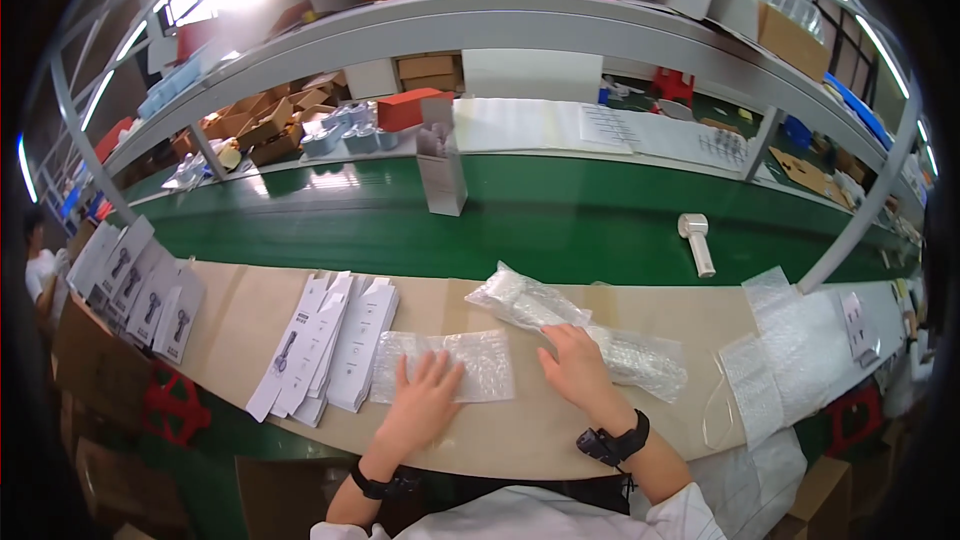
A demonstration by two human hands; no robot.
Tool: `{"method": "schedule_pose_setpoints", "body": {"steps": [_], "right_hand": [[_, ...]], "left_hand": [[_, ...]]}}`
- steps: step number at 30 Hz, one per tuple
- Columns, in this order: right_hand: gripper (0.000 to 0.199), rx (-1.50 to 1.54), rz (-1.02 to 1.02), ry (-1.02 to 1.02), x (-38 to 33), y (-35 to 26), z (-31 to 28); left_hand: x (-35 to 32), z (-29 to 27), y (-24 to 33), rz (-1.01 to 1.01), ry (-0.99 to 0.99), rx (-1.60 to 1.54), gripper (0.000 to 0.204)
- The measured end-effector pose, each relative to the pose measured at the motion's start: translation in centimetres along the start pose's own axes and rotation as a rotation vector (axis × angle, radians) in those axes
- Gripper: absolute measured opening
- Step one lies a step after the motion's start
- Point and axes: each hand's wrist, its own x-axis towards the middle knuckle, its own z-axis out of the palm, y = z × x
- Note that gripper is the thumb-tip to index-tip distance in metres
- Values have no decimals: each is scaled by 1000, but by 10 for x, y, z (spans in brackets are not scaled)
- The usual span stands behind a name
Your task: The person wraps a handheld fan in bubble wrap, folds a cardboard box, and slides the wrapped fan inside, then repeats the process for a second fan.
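On the tan, curved tabletop (470, 445), a flat, clear plastic piece of bubble wrap (488, 368) is lying just to the right of some flat, white cardboard boxes (345, 360). The left hand (425, 405) is resting on it with fingers spread wide. Two long, clear plastic bubble-wrap bundles (642, 361) are lying beyond and to the right of it. The right hand (580, 370) is bending its fingers over them where they are meeting. It is hiding that spot, so I cannot tell if it is pinching anything. To do this well, the left palm should be pressing softly, so the bubbles are not popping. The right fingers should be gripping just one bundle by its fat part, because loose, shiny plastic is probably slipping easily.
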Motion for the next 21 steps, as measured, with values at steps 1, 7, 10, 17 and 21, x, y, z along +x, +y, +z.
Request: {"method": "schedule_pose_setpoints", "body": {"steps": [1,7,10,17,21], "right_hand": [[34,-6,-10,-30,-2,0,2],[45,215,49,-138,-8,-36,-13],[44,536,-156,-417,-25,-48,-16],[39,8,218,864,-83,98,-110],[51,-410,514,748,-145,205,-168]], "left_hand": [[-4,7,1,-4,-17,21,44],[-9,-14,16,-91,23,-453,46],[-7,-19,35,153,-153,-712,42],[-7,-35,-70,-338,239,-123,46],[-48,-45,-159,-665,139,283,54]]}}
